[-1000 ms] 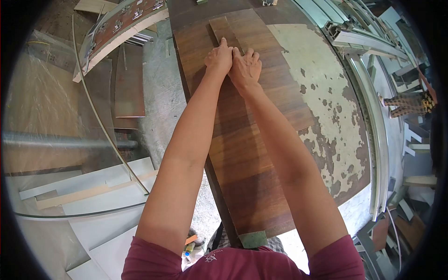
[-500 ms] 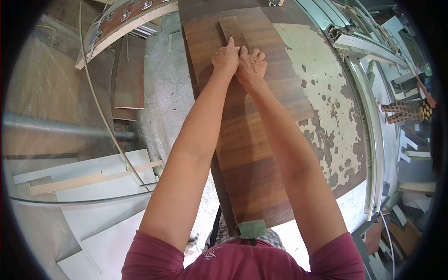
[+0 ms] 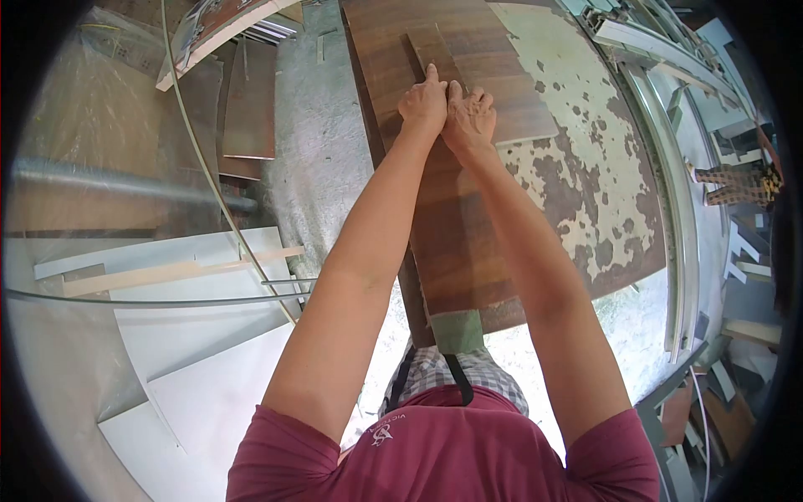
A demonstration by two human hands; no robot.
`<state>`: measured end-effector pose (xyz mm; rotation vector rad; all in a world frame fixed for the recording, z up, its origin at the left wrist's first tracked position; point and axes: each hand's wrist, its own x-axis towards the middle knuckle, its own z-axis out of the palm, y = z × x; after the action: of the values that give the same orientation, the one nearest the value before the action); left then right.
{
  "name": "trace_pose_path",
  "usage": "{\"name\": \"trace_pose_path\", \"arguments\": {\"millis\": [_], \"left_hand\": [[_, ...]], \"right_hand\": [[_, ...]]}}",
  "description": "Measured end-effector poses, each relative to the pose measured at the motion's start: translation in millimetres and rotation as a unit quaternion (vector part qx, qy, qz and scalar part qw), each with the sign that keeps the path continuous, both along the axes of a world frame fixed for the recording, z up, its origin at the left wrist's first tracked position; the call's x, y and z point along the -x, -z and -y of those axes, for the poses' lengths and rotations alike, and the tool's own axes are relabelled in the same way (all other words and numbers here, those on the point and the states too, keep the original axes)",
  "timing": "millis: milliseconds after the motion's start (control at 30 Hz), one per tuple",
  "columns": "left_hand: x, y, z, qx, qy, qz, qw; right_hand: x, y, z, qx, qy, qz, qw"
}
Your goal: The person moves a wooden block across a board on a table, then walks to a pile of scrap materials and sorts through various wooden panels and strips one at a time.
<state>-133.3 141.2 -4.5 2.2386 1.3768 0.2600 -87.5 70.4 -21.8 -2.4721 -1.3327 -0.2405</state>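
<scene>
A large brown wood-grain panel [image 3: 462, 251] lies lengthwise on the worktable. On its far part is a narrow brown strip [image 3: 435, 52], angled slightly. My left hand [image 3: 424, 105] is on the strip, index finger stretched forward and the other fingers curled at its left side. Right beside it, my right hand [image 3: 470, 117] has bent fingers over the strip's near right part. The two hands touch near the thumbs and hide the strip's near end. At the panel's near edge sits a green block [image 3: 458, 332], close to my waist.
A tabletop with peeling pale patches [image 3: 585, 184] extends right of the panel. Metal rails [image 3: 661, 167] run beyond it. White boards [image 3: 209, 368] and a thin curved strip [image 3: 196, 142] are at left. Part of a person in checked trousers [image 3: 736, 184] shows at far right.
Both hands and the strip have come nearer to me along the panel. My view has shifted, so the panel's near edge and the green block appear higher.
</scene>
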Motion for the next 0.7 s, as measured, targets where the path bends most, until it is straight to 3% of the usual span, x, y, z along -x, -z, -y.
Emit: {"name": "trace_pose_path", "arguments": {"millis": [333,700], "left_hand": [[38,-1,84,-0.009,0.001,-0.036,0.999],[69,5,145,-0.016,0.0,0.022,1.0]], "right_hand": [[37,1,84,-0.032,-0.01,0.0,0.999],[60,0,149,-0.044,-0.041,-0.009,0.998]]}}
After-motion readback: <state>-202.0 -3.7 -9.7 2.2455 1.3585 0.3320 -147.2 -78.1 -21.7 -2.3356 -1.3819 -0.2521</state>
